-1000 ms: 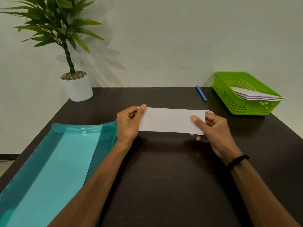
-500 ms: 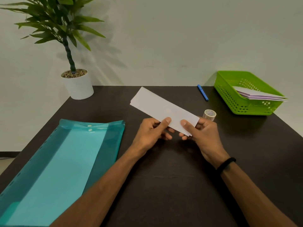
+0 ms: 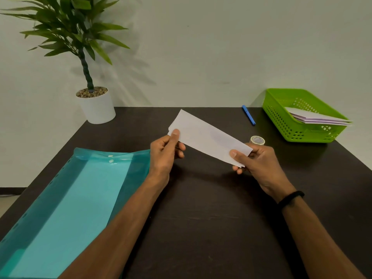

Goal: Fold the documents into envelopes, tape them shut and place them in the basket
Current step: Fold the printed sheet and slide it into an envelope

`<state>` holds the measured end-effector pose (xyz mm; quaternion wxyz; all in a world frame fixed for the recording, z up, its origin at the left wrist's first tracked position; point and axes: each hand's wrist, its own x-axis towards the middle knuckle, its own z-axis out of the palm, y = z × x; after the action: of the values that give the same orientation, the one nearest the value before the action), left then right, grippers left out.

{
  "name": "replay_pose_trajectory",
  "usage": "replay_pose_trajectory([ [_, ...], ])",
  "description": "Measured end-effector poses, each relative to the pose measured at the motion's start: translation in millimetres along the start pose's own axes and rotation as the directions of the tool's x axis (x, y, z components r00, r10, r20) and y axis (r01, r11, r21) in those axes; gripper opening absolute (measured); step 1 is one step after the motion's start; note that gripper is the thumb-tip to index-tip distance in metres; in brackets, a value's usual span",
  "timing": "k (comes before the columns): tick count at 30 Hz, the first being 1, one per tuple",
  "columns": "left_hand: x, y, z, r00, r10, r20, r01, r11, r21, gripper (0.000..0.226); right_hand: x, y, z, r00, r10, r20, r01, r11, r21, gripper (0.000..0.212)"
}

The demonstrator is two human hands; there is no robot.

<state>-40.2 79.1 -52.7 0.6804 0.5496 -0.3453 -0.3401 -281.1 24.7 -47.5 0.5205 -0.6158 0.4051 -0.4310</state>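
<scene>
Folded document: a long white strip held above the middle of the table, slanting from far left down to near right.
Left hand: pinches the strip's far-left end, thumb on top and fingers curled beneath.
Right hand: pinches the near-right end, thumb on the upper face, the other fingers behind the paper.
Tape roll: on the table just beyond the right hand, partly hidden by the paper's corner and the knuckles.
Basket: green, at the table's far right corner, holding several folded white papers that jut past its right rim.
Pen: blue, near the far edge, just left of the basket.
Plastic folder: teal, along the left edge, reaching the near left corner; the left forearm crosses its right side.
Potted plant: white pot at the far left corner.
</scene>
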Motion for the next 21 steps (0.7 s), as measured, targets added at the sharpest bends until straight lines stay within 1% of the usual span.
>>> replay_pose_trajectory([
  [4,1.2,-0.1,0.5,1.0,-0.012,-0.018,0.011,0.998,-0.054,0.039,0.7,0.7,-3.0,1.0,0.009,0.014,-0.009,1.0,0.013,0.014],
  [6,3.8,0.7,-2.3,0.997,-0.03,-0.071,0.024,0.996,-0.085,0.036,1.5,1.3,-4.8,1.0,0.019,-0.002,-0.019,1.0,0.024,0.014],
  [9,8.5,-1.1,-9.2,0.984,-0.058,-0.169,0.033,0.988,-0.149,0.035,4.9,6.8,-9.1,0.996,0.047,-0.079,-0.044,0.998,0.044,0.023],
  [11,7.2,-5.2,-9.0,0.987,0.023,-0.156,-0.033,0.997,-0.063,0.038,6.5,9.2,-9.9,0.988,0.072,-0.139,-0.063,0.996,0.062,0.03],
  [12,4.8,-7.6,-6.8,0.989,0.091,-0.119,-0.09,0.996,0.014,0.039,6.5,9.7,-8.7,0.985,0.073,-0.155,-0.064,0.996,0.061,0.034],
  [14,-3.2,-10.2,0.5,0.977,0.211,-0.002,-0.208,0.963,0.172,0.04,6.8,12.1,-4.9,0.981,0.054,-0.187,-0.052,0.998,0.018,0.044],
  [15,-7.0,-10.7,4.0,0.964,0.259,0.061,-0.266,0.932,0.244,0.04,6.7,13.4,-3.3,0.976,0.029,-0.214,-0.039,0.998,-0.044,0.049],
  [16,-10.4,-10.8,6.8,0.944,0.306,0.12,-0.329,0.892,0.31,0.039,6.4,14.1,-1.8,0.969,-0.018,-0.245,-0.02,0.988,-0.152,0.052],
  [17,-13.6,-10.7,8.5,0.921,0.349,0.175,-0.39,0.845,0.366,0.038,6.6,15.8,-1.0,0.96,-0.084,-0.266,0.001,0.954,-0.299,0.054],
  [18,-15.8,-10.5,9.4,0.898,0.38,0.221,-0.439,0.801,0.406,0.037,6.2,17.2,-0.5,0.95,-0.154,-0.271,0.016,0.893,-0.45,0.052],
  [19,-17.3,-10.1,9.7,0.882,0.397,0.253,-0.471,0.772,0.428,0.037,5.1,18.1,0.0,0.939,-0.221,-0.264,0.035,0.825,-0.564,0.047],
  [21,-18.7,-10.1,10.2,0.866,0.411,0.286,-0.5,0.737,0.455,0.036,4.4,21.8,0.7,0.927,-0.301,-0.223,0.069,0.722,-0.689,0.037],
])
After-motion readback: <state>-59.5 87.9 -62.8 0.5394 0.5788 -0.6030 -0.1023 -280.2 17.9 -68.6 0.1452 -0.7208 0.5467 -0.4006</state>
